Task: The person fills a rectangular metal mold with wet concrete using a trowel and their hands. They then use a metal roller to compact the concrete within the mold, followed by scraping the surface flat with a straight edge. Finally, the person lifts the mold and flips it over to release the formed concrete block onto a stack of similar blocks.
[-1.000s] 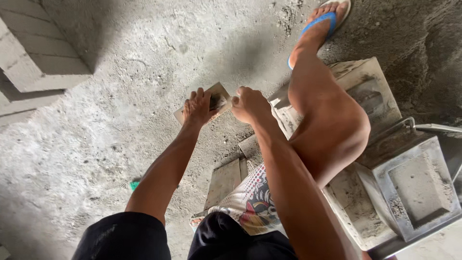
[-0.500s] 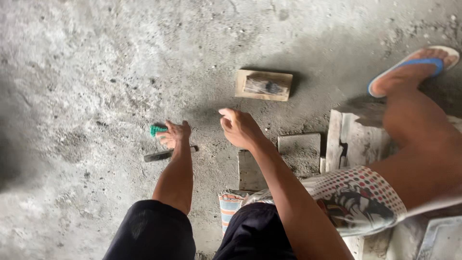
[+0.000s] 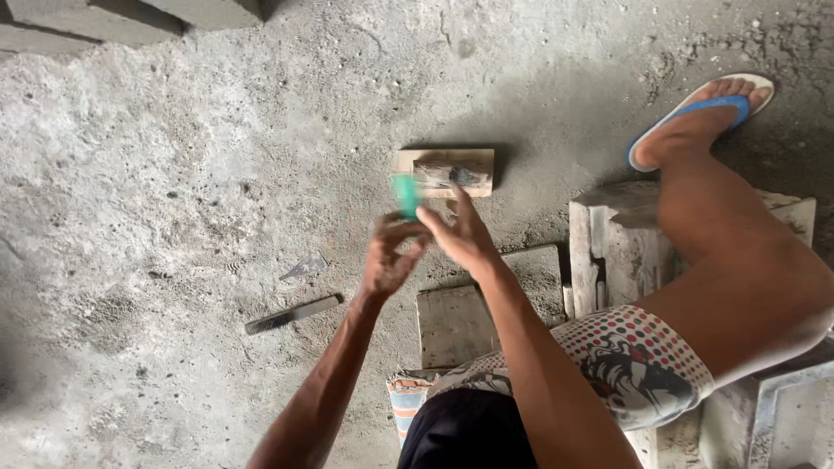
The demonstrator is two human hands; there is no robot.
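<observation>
Green brush (image 3: 405, 194), blurred, stands upright above the left hand (image 3: 388, 256), which grips it from below over the concrete floor (image 3: 156, 174). Head view: the right hand (image 3: 460, 236), fingers spread and holding nothing, is just beside it, palm turned toward it. Beyond both lies a wooden block (image 3: 445, 171); a dark comb-like tool (image 3: 291, 313) rests on the floor, well apart.

open: bare concrete floor (image 3: 156, 174) left | blocked: wooden block (image 3: 445, 170) ahead, slabs (image 3: 539, 278) right (flat tool (image 3: 291, 314) low)
</observation>
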